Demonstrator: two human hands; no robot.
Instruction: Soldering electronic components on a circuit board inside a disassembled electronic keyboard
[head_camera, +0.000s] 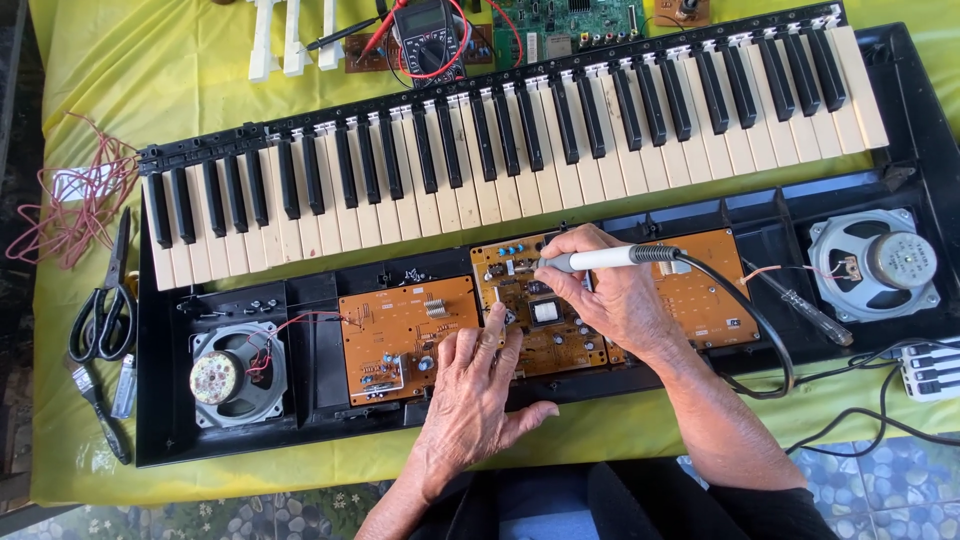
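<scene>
1. Left hand (475, 395): flat, fingers spread, pressing the middle circuit board (530, 310).
2. Right hand (610, 290): closed around a soldering iron (610, 258), tip over that board.
3. Opened keyboard (500, 150): on the worktop (150, 60).
4. Risk: likely a slipped tip, bridging joints or burning the left fingers.

We see a white-handled soldering iron (610, 258) with a black cable lying level, tip pointing left over the middle orange circuit board (530, 305), which sits flat inside the opened black keyboard case (320, 400).
</scene>
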